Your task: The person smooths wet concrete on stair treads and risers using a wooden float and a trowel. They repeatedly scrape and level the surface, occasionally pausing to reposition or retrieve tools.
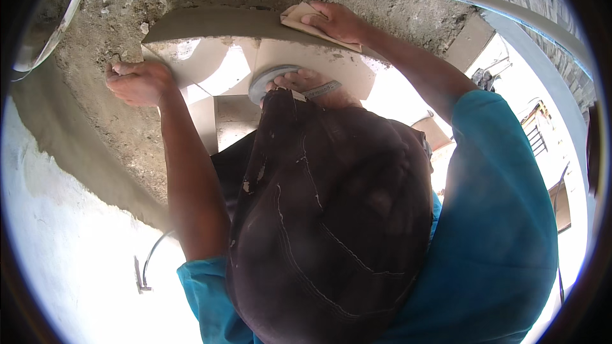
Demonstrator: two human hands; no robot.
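My right hand [335, 22] is closed on a beige flat piece [296, 15] with a turned-up edge, laid against a band of smooth grey mortar [210, 23]. Whether it is a float or a folded sheet, I cannot tell. The mortar runs along the far edge of beige tiles [312, 57]. At the tiles' left corner, my left hand [139, 83] is closed with curled fingers; anything inside them is hidden. Between my arms, my foot in a grey sandal [260, 83] rests on the tiles, partly covered by my dark trouser leg [331, 216].
Rough sandy ground with loose stones [127, 0] lies beyond and to the left. A pale curved pipe or rim [67, 19] stands far left. A hose [516, 16] and a stone-patterned wall [548, 44] are at the far right. Sunlit floor glares at the lower left.
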